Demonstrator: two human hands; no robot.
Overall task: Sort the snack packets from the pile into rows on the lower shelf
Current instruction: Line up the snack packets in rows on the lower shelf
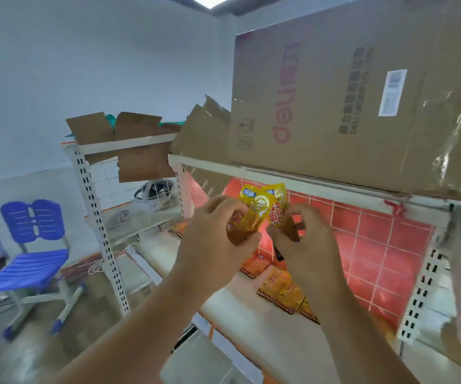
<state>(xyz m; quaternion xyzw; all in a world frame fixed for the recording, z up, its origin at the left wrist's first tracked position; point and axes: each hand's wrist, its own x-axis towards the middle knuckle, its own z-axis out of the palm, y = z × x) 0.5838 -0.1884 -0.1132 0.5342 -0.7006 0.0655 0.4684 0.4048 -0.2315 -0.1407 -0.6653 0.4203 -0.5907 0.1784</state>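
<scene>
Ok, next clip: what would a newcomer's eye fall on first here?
Dead centre, two yellow snack packets are held up in front of the red gridded back panel, one gripped by the left hand, the other pinched by the right hand. Next comes the big cardboard box filling the upper right on the shelf above, then the blue chair at the far left.

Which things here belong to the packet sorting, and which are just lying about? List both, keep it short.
Part of the job: left hand gripping a yellow packet; right hand pinching a second yellow packet; orange packets lying on the lower shelf.

Just lying about: large cardboard box on the upper shelf; flattened cardboard on the next rack; blue chair.
</scene>
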